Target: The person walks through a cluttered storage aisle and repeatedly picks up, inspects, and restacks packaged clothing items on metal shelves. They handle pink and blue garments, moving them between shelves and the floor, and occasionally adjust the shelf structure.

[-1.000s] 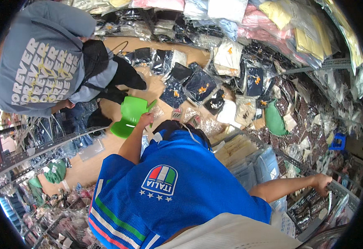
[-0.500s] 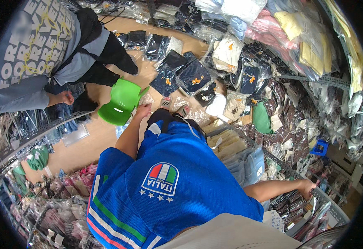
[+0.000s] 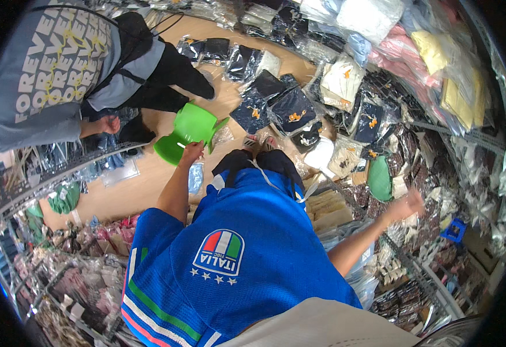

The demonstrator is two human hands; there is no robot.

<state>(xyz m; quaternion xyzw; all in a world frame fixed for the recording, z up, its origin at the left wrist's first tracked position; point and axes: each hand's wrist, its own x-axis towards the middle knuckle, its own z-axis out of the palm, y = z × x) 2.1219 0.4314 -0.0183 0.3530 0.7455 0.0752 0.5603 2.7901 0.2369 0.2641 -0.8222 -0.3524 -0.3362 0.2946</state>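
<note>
My left hand point(image 3: 193, 151) is low on the left, in front of a small green plastic chair point(image 3: 194, 123). Its fingers are curled together, and a thin white bit shows at their tips, too small to name. Whether the hand touches the chair I cannot tell. My right hand point(image 3: 408, 205) is raised off to the right, smeared by motion, above shelves of bagged garments. Nearest to it are a green bundle point(image 3: 379, 178) and dark patterned packs in clear plastic. My blue shirt fills the middle.
Another person in a grey top point(image 3: 50, 75) stands at the upper left, one hand point(image 3: 109, 124) hanging by the shelf. Navy garments in clear bags point(image 3: 293, 110) lie on the floor ahead. Metal shelving point(image 3: 438, 283) with packed clothes lines both sides; a blue crate point(image 3: 454, 230) sits at right.
My right hand has left the shelf edge at lower right and swung up and inward. My left hand now overlaps the green chair in view. The whole scene has shifted slightly right.
</note>
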